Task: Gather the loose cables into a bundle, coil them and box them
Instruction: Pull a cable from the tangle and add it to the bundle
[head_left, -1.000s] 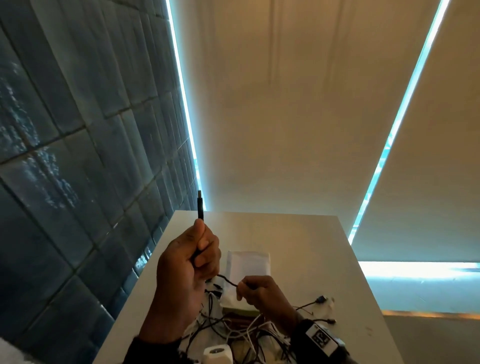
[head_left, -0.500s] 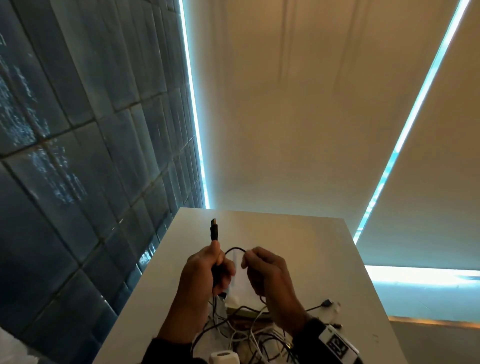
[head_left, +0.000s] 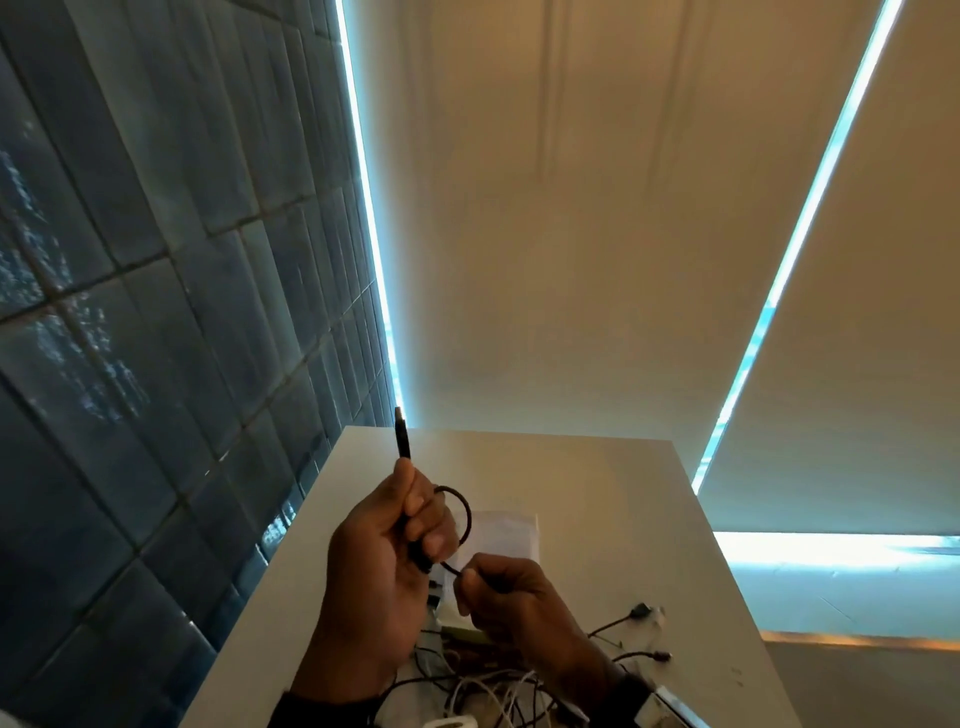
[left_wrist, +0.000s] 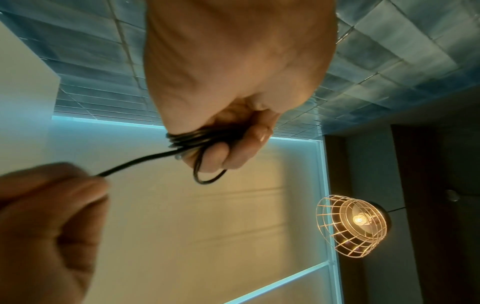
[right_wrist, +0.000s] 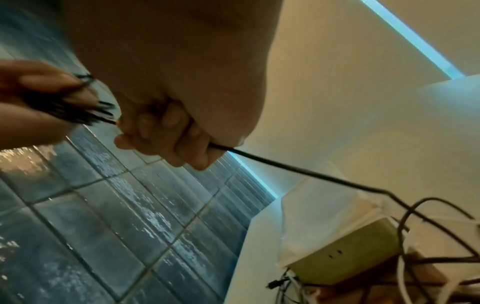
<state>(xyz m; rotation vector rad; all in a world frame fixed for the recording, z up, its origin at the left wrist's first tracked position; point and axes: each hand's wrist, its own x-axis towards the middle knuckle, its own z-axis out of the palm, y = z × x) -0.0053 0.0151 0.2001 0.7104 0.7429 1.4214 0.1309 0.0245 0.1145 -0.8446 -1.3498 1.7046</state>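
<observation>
Gripping the black cable (head_left: 464, 512), left hand (head_left: 384, 566) rose; right hand (head_left: 511, 597), lower, pinches it.

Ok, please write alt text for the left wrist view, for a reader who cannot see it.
The left hand grips several loops of a black cable, while the right hand pinches the cable's free run at the lower left. Behind them are a tiled wall and a lit wire-cage lamp.

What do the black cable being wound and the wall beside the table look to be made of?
The black cable looks rubber- or plastic-sheathed: matte, smooth, bending in tight loops in the left hand while the right hand pinches it. The wall looks like glazed blue ceramic tile: rectangular pieces, pale grout lines, shiny reflections.
</observation>
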